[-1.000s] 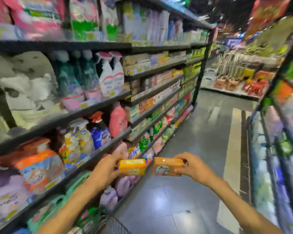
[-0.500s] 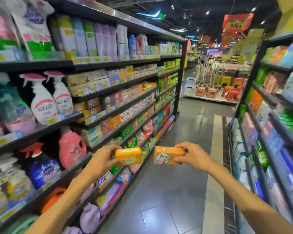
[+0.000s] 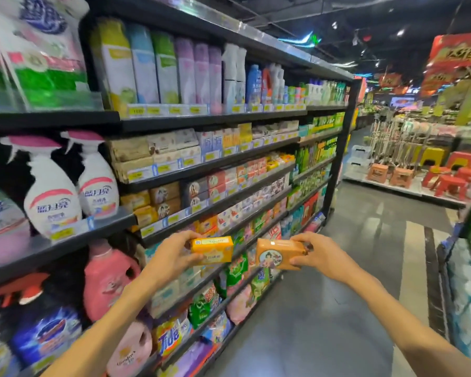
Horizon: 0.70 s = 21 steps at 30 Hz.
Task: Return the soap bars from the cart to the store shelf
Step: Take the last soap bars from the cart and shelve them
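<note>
My left hand (image 3: 172, 255) grips a yellow soap bar (image 3: 212, 250) by its left end. My right hand (image 3: 320, 254) grips an orange-brown soap bar (image 3: 279, 254) with a round picture on its face, by its right end. Both bars are held out side by side at chest height, a short gap between them, in front of the store shelf (image 3: 215, 202). The shelf's middle tiers hold rows of boxed soap bars (image 3: 163, 198), just above and behind my left hand. The cart is out of view.
Spray bottles (image 3: 74, 183) and detergent jugs (image 3: 106, 278) fill the shelves at my left. Detergent bags (image 3: 201, 308) sit on the lower tiers. The aisle floor (image 3: 324, 308) runs ahead to stacked plastic stools (image 3: 446, 180). Another shelf (image 3: 468, 281) lines the right side.
The view has swung up and along the aisle, bringing the soap section closer. Both hands still hold their bars out in front, raised slightly.
</note>
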Each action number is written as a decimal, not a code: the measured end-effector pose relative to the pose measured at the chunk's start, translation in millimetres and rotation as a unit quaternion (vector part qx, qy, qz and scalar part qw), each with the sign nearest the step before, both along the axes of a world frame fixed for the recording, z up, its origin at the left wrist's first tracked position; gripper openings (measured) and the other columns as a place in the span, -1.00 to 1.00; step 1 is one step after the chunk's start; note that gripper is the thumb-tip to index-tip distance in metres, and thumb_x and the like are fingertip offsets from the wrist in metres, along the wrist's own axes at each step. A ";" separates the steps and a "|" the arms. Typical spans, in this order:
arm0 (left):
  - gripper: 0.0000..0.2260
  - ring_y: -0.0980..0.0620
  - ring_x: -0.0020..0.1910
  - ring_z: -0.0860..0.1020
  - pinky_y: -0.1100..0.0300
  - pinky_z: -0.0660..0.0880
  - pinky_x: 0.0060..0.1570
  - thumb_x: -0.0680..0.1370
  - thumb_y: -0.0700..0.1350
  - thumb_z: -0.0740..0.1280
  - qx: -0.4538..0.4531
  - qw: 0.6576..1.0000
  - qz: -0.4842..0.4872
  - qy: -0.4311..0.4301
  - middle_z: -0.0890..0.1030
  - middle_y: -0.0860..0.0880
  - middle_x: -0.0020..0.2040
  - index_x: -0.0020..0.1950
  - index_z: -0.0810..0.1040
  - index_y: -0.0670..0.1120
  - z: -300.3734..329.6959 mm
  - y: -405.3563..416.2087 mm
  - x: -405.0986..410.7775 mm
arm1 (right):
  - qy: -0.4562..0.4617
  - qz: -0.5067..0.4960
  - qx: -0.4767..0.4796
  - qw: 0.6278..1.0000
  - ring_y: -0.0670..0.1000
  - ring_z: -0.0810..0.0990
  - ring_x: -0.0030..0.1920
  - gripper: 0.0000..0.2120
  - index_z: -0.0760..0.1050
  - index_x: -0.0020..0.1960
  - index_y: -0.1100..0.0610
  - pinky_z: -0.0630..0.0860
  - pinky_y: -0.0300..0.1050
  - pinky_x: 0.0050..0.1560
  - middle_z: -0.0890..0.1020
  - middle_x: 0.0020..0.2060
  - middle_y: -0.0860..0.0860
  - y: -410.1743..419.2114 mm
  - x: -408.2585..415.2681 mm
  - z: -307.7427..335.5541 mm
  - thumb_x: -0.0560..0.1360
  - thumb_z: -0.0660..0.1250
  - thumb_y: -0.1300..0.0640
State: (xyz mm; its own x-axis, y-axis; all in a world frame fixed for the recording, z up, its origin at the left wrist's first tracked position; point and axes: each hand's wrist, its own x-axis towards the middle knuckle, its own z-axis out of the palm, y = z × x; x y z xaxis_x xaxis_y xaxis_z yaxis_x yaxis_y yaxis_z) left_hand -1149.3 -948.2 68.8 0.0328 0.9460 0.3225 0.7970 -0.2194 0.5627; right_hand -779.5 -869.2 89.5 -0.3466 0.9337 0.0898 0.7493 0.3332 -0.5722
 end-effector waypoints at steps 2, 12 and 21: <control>-0.67 0.21 -0.02 0.53 0.29 0.39 -0.05 0.46 -0.05 0.52 -0.002 1.000 0.022 0.000 0.58 0.15 0.00 0.18 0.53 0.09 3.6 26.0 -16.2 | 0.006 0.022 0.003 1.000 -0.09 0.57 0.03 -0.48 0.50 0.28 -0.04 0.47 -0.22 -0.04 0.60 0.06 -0.09 46.1 -19.1 1.8 0.37 0.56 -0.04; -0.64 0.16 0.10 0.51 0.16 0.45 0.10 0.47 -0.01 0.51 0.002 0.977 0.211 0.017 0.58 0.16 0.10 0.23 0.54 0.09 2.2 83.2 -77.0 | 0.024 0.185 0.005 0.982 -0.08 0.58 0.02 -0.48 0.47 0.30 -0.11 0.55 -0.11 -0.01 0.60 0.07 -0.10 215.9 -135.1 -2.4 0.39 0.55 -0.04; -0.62 0.13 0.11 0.51 0.14 0.44 0.12 0.49 0.03 0.49 0.006 0.916 0.401 0.007 0.56 0.15 0.13 0.28 0.52 0.09 -3.9 87.9 -71.0 | 0.022 0.341 0.021 0.940 -0.18 0.52 -0.19 -0.48 0.47 0.32 -0.06 0.38 -0.28 -0.27 0.51 -0.07 -0.21 290.8 -216.3 2.1 0.41 0.53 -0.05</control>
